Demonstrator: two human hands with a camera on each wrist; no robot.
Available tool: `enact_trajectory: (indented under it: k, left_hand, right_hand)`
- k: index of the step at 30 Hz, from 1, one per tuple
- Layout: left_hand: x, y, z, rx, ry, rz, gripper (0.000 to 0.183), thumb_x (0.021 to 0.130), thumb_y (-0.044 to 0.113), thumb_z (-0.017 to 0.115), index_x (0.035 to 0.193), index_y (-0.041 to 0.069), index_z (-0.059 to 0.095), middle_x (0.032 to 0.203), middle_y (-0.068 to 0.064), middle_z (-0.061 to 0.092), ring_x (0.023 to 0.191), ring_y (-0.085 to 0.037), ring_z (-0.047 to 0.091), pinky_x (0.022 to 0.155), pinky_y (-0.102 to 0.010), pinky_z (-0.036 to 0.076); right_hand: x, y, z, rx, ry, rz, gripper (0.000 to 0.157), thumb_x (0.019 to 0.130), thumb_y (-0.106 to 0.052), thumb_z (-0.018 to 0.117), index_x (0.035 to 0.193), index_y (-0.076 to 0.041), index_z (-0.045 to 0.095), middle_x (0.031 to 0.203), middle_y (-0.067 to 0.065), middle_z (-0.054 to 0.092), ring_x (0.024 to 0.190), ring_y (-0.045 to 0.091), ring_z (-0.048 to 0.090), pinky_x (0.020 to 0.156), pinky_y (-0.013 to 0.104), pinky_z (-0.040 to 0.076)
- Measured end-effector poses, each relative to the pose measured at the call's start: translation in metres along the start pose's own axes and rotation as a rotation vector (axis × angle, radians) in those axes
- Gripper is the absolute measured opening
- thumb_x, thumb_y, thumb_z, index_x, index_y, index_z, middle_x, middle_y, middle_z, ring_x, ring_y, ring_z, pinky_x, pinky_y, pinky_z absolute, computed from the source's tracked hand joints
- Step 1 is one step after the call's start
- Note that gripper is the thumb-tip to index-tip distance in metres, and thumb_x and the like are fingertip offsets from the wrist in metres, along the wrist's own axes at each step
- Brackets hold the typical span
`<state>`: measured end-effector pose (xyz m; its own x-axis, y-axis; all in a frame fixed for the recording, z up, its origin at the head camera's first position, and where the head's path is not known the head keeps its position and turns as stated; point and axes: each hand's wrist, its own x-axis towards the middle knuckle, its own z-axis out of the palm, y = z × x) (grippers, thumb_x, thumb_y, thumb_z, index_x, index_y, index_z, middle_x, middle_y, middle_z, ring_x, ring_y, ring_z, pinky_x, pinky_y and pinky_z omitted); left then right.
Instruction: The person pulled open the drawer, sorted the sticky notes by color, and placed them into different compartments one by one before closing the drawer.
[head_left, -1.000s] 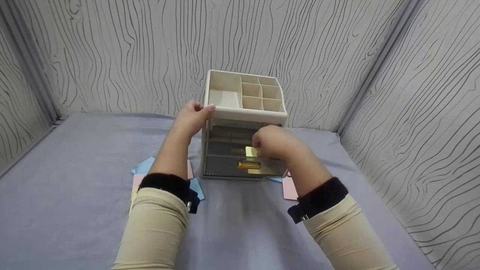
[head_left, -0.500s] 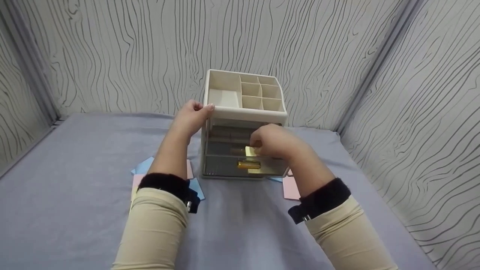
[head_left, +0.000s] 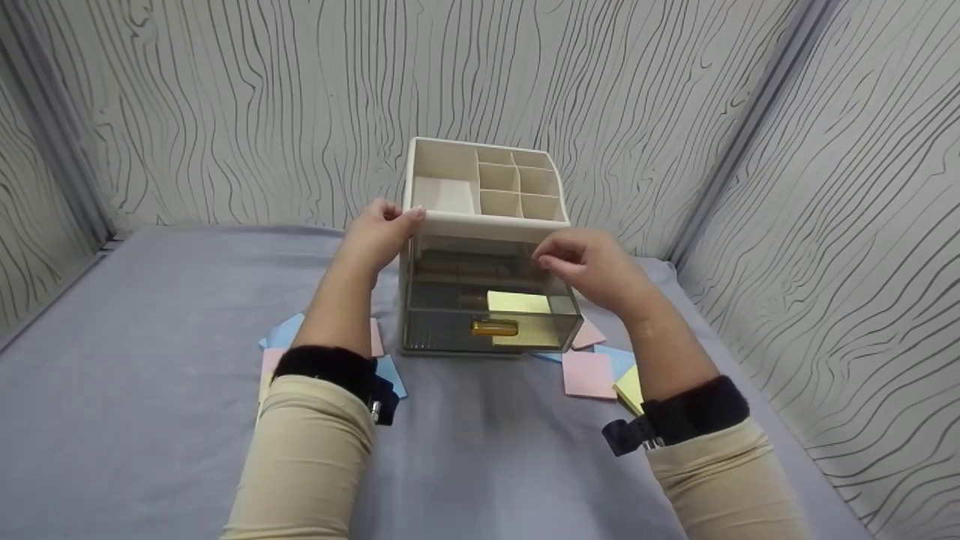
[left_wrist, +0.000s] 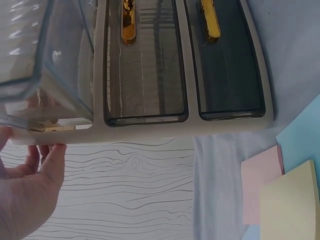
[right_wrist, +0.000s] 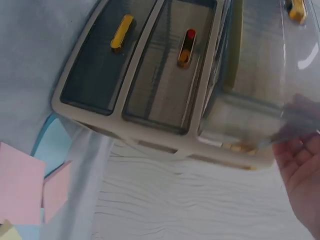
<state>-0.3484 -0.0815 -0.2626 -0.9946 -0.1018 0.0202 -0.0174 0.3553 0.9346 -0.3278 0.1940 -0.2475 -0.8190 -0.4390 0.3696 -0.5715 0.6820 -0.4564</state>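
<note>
A cream desk organizer [head_left: 487, 222] stands on the cloth-covered table, its top drawer [head_left: 442, 334] of smoky clear plastic pulled out. Inside that drawer lies a pad of yellow sticky notes [head_left: 519, 302], behind the gold handle [head_left: 495, 328]. My left hand [head_left: 381, 236] grips the organizer's upper left front corner, thumb on the rim; the left wrist view shows the fingers [left_wrist: 35, 157] at its side edge. My right hand [head_left: 596, 266] is over the drawer's right side, fingers loosely bent and holding nothing. In the right wrist view, the right hand [right_wrist: 302, 175] is partly seen through the drawer wall.
Pink [head_left: 589, 375], blue [head_left: 615, 360] and yellow [head_left: 631, 391] sticky note pads lie right of the organizer. More pads, such as a blue one [head_left: 285, 331], lie at the left, partly under my left forearm. Two lower drawers [left_wrist: 145, 65] are shut. Patterned panels [head_left: 300, 112] surround the table.
My right hand has let go of the yellow pad and moved up and right, out of the drawer. The pad stays in the drawer. My left hand keeps its place on the organizer.
</note>
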Motion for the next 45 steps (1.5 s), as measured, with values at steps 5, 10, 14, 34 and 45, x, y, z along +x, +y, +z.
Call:
enact_trajectory:
  k: [5,10,14,34,45]
  left_hand:
    - [0.002,-0.001,0.001,0.013,0.009,-0.008,0.042,0.089,0.046,0.052,0.111,0.01,0.047,0.108,-0.007,0.053,0.103,-0.024,0.049,0.091,-0.043,0.039]
    - [0.003,0.0,0.0,0.01,0.013,-0.008,0.042,0.089,0.045,0.052,0.111,0.009,0.047,0.108,-0.008,0.052,0.103,-0.024,0.049,0.091,-0.043,0.039]
    - [0.002,-0.001,0.0,0.002,0.011,-0.005,0.042,0.089,0.044,0.052,0.111,0.008,0.047,0.108,-0.009,0.052,0.103,-0.023,0.049,0.091,-0.042,0.039]
    - [0.003,0.0,0.0,-0.014,-0.014,-0.028,0.042,0.089,0.046,0.051,0.112,0.011,0.048,0.11,-0.007,0.052,0.105,-0.023,0.048,0.094,-0.044,0.037]
    - [0.003,0.0,-0.001,-0.026,-0.019,-0.029,0.04,0.09,0.044,0.052,0.111,0.011,0.048,0.11,-0.007,0.052,0.105,-0.023,0.048,0.094,-0.044,0.037]
  right_hand:
    - [-0.015,0.028,-0.009,0.099,0.167,0.177,0.02,0.091,-0.025,0.057,0.099,-0.009,0.066,0.091,0.004,0.063,0.082,0.015,0.056,0.069,0.026,0.045]
    - [-0.028,0.065,-0.007,0.07,0.209,0.299,0.021,0.092,-0.026,0.055,0.1,-0.009,0.065,0.093,0.007,0.063,0.085,0.018,0.057,0.072,0.028,0.047]
    - [-0.041,0.094,-0.001,-0.01,0.138,0.406,0.021,0.093,-0.022,0.054,0.103,-0.007,0.063,0.101,0.011,0.062,0.093,0.024,0.056,0.079,0.037,0.047]
    - [-0.098,0.163,0.025,-0.24,-0.364,0.754,0.074,0.074,-0.022,0.074,0.131,0.008,0.038,0.131,0.032,0.039,0.12,0.048,0.036,0.096,0.058,0.031]
    - [-0.1,0.165,0.034,-0.194,-0.39,0.782,0.081,0.075,-0.022,0.073,0.137,0.004,0.03,0.135,0.032,0.034,0.122,0.048,0.032,0.097,0.061,0.026]
